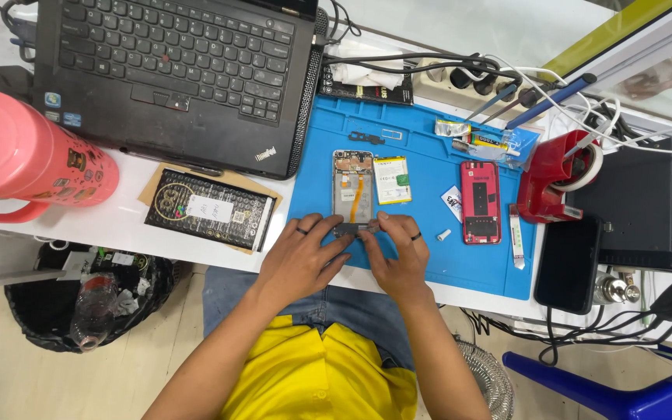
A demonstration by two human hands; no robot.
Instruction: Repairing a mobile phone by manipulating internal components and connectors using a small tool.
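Working the near end of the opened phone (352,193) mid-mat, left hand (302,257) and right hand (400,250) pinching a small dark piece (355,229); I reckon the next move needs steady fingertips.

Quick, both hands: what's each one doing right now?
Left hand: fingertips pinched on the bottom end of the opened phone.
Right hand: fingertips pinched on the same end.

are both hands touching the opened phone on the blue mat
Touching. The head view shows the left hand and right hand with fingertips resting on the bottom end of the opened phone lying on the blue mat, no gap visible.
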